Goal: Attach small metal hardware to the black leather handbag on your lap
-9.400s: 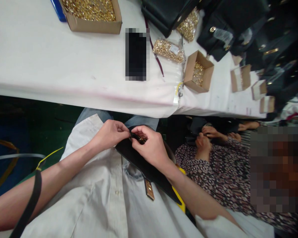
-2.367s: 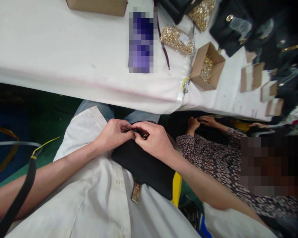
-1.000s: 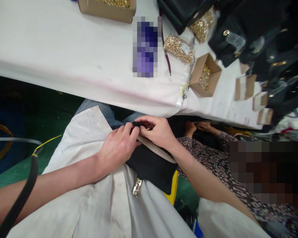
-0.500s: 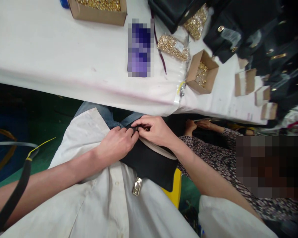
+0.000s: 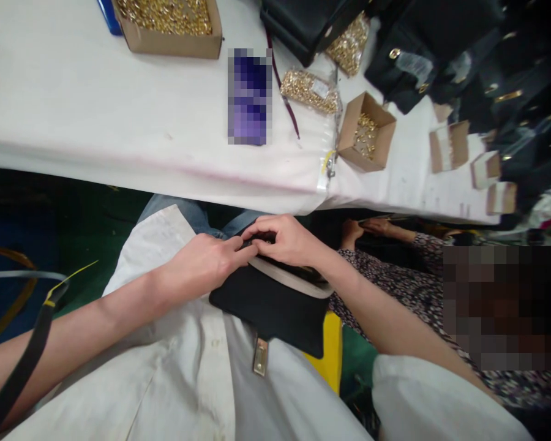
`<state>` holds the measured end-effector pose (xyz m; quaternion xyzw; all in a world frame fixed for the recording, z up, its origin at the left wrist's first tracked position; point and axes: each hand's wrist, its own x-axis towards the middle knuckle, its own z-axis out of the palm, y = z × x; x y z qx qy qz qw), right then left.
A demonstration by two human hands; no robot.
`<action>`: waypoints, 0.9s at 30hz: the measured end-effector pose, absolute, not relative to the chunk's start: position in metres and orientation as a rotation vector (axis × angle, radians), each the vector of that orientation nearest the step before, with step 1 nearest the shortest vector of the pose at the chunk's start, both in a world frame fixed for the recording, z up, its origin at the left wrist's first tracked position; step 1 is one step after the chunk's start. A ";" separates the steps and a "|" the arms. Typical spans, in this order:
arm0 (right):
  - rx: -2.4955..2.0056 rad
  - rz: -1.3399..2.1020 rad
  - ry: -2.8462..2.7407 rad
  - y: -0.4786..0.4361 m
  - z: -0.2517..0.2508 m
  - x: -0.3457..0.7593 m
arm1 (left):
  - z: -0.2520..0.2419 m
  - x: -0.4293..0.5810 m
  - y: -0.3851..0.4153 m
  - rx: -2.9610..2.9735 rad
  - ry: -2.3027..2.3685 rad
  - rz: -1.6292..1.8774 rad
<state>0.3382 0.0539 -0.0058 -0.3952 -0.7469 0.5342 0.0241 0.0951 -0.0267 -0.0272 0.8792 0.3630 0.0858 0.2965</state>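
On my lap rests a black handbag (image 5: 275, 306) with its flap spread toward my body. A metal clasp plate (image 5: 259, 356) sticks out from the flap's near edge, and a pale strip (image 5: 294, 278) runs along the bag's opening. My left hand (image 5: 213, 260) is closed, its fingertips pinching at the bag's far left edge. Right against it, my right hand (image 5: 287, 242) is also closed, thumb and fingers curled round the same edge. The small dark part between the fingertips is mostly hidden.
The white-covered table (image 5: 119, 128) lies ahead, carrying a box of gold fittings (image 5: 174, 44), a smaller open box (image 5: 370, 138), bagged fittings (image 5: 310, 92), a pixelated purple object (image 5: 250, 98) and black bags (image 5: 417, 55). At right are a co-worker's hands (image 5: 371, 228). A dark strap (image 5: 32, 361) hangs at left.
My left fingers are straighter and the left hand has turned slightly, showing more of the flap. The flap and clasp have shifted a little. Both hands stay together at the bag's edge.
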 end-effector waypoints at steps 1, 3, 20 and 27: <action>-1.218 1.664 -2.310 0.054 -0.006 0.339 | -0.028 0.096 -0.026 2.372 0.948 0.183; -1.201 1.665 -2.314 0.056 -0.007 0.340 | -0.029 0.100 -0.023 2.416 0.898 0.122; -0.809 1.686 -2.426 0.055 -0.021 0.346 | -0.035 0.089 0.008 2.138 0.538 0.309; -0.895 1.723 -2.390 0.045 -0.026 0.335 | -0.048 0.077 -0.013 2.262 0.633 0.330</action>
